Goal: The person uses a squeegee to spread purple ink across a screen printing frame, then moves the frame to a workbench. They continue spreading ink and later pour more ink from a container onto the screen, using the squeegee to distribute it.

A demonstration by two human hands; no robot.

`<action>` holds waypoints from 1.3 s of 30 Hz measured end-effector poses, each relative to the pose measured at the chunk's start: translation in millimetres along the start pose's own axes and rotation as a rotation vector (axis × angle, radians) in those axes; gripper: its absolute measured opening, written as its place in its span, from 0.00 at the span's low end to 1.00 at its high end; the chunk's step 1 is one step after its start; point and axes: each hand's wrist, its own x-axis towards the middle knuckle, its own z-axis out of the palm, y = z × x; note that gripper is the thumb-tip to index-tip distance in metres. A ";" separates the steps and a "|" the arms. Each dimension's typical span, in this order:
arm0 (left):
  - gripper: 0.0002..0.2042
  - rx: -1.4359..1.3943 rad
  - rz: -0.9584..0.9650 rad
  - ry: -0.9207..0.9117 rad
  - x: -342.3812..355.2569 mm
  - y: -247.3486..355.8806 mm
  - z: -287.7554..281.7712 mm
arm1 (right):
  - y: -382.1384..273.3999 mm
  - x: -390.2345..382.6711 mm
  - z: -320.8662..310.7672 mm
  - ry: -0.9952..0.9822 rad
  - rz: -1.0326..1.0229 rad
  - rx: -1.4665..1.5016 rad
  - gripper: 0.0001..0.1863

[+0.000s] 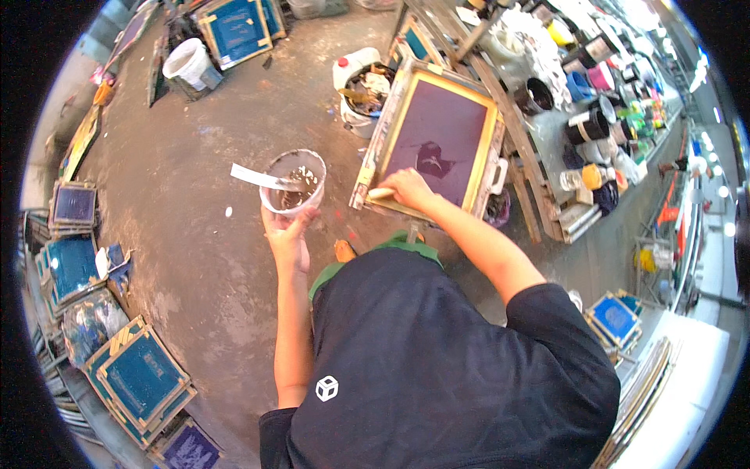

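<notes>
My left hand point(289, 238) is wrapped round a pale plastic tub point(273, 202), tilted so its mouth faces me. Brown liquid shows inside, and a flat white strip point(254, 176) leans out over the rim. On the right stands a screen-printing frame point(449, 109) with purple mesh and a yellow border. A dark patch point(432, 159) marks the mesh. My right hand point(410, 190) is closed on a light wooden handle point(381, 192) at the frame's near left corner; what the handle belongs to is hidden.
Beyond the frame's left side is a bucket point(359, 123) filled with odds and ends. Another white bucket point(190, 64) stands at the far left. Several framed screens point(141, 375) lie along the left edge. Tubs and bottles crowd a bench point(551, 129) on the right.
</notes>
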 end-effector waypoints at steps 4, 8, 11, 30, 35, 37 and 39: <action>0.46 0.015 -0.014 -0.037 1.4 10.4 13.3 | 19.5 -0.3 -6.1 -0.134 -0.023 0.013 0.18; 0.43 0.026 -0.002 -0.030 -3.8 17.1 17.7 | 54.9 -49.0 -24.1 -0.143 -0.149 -0.025 0.22; 0.43 0.051 -0.020 -0.032 -4.0 13.6 16.4 | 89.2 -99.9 -46.1 -0.136 -0.237 -0.050 0.23; 0.46 0.075 -0.125 -0.127 -4.8 -0.4 30.0 | 42.8 -147.5 -14.6 -0.029 0.469 0.172 0.18; 0.47 0.083 -0.156 -0.227 0.3 -9.1 29.8 | 114.6 -104.3 -22.5 -0.375 0.597 0.387 0.25; 0.47 0.098 -0.216 -0.271 4.1 -15.4 34.6 | 142.2 -84.2 -42.5 -0.607 0.559 0.423 0.25; 0.48 0.112 -0.260 -0.364 18.1 -50.1 26.5 | 171.3 -88.0 -52.6 -0.670 0.584 0.567 0.25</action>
